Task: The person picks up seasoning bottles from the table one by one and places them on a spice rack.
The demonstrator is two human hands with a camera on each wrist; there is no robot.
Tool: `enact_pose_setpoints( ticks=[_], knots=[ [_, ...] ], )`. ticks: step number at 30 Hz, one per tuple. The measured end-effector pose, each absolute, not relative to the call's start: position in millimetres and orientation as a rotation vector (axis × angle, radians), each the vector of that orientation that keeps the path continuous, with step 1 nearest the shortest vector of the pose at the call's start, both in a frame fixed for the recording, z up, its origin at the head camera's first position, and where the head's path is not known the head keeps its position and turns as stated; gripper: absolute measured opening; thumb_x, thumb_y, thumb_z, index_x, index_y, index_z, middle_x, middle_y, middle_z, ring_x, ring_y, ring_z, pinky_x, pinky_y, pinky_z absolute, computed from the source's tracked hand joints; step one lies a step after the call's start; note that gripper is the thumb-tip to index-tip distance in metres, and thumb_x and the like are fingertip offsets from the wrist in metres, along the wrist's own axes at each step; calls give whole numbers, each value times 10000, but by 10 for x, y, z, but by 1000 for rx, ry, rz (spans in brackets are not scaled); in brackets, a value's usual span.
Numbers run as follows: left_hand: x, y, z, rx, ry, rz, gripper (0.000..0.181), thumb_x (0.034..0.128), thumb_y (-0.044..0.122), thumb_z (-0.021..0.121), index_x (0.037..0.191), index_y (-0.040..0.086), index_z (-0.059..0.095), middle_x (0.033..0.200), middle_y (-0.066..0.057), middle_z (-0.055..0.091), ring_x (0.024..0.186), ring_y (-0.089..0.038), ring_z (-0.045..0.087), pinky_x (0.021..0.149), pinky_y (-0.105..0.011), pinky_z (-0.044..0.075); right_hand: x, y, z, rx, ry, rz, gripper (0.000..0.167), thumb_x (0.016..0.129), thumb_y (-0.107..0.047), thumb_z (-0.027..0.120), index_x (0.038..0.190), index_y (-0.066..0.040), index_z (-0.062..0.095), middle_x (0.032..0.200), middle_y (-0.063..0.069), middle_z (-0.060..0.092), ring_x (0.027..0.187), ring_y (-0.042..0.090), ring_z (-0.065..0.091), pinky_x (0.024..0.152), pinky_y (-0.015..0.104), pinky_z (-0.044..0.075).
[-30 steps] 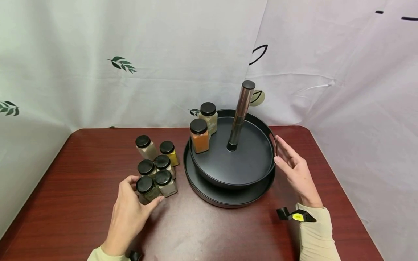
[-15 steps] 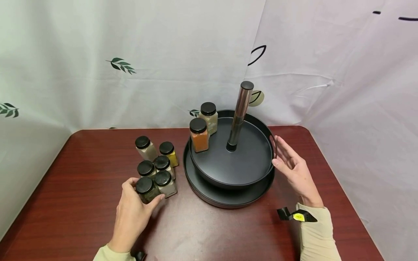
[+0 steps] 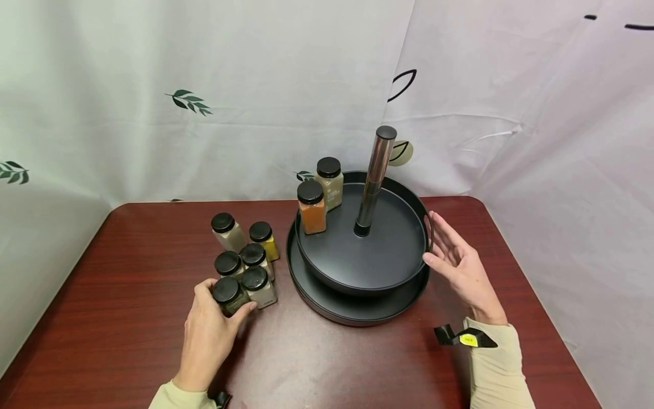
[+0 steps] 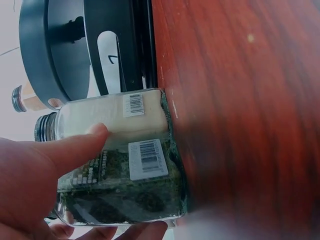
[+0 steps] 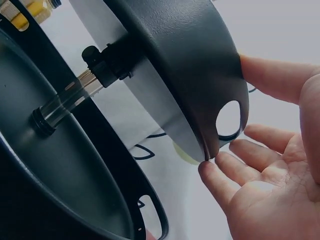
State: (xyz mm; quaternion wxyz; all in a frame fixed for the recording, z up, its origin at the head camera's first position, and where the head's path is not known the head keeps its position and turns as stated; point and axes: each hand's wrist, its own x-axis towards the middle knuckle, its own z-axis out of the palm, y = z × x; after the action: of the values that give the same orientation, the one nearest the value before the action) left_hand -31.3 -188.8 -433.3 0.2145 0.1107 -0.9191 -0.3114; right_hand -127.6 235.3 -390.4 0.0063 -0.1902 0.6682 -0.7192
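Note:
My left hand [image 3: 208, 336] grips a square spice jar of dark green herbs [image 4: 120, 202] with a black lid, thumb on one side and fingers on the other. Beside that jar, touching it, stands a jar of pale powder [image 4: 112, 112]. My right hand [image 3: 464, 272] touches the right rim of the upper black round tray [image 3: 357, 267] near its handle cutout, with fingers and thumb loosely extended. On this tray's left side stand an orange spice jar [image 3: 312, 213] and a pale greenish one [image 3: 331, 184]. The lower tray [image 3: 357, 317] sits beneath.
More black-lidded jars stand left of the stand, including a yellow one [image 3: 267, 241] and a beige one [image 3: 229, 232]. A tall post [image 3: 374, 182] rises from the upper tray. A patterned white curtain [image 3: 255, 85] hangs behind the reddish-brown table [image 3: 128, 272].
The upper tray has turned slightly, carrying its two jars a little toward the back. My right thumb has shifted left along the rim. My left hand has edged right around the herb jar.

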Motion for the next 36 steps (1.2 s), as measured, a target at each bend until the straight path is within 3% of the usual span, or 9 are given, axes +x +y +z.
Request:
enact_pose_setpoints(
  ticks=[36],
  knots=[
    [-261,-1934,-4332,270,-2505,-866,755,651,93,943,1234,-58,487,1009,-290,677,874,-498,665,720,-609,488,-1267,2342,-3895,-615,2135,-2161,785,940,147,569,1601,-65,202,1675,90,142,1530,179,142,1119,169,295]
  ],
)
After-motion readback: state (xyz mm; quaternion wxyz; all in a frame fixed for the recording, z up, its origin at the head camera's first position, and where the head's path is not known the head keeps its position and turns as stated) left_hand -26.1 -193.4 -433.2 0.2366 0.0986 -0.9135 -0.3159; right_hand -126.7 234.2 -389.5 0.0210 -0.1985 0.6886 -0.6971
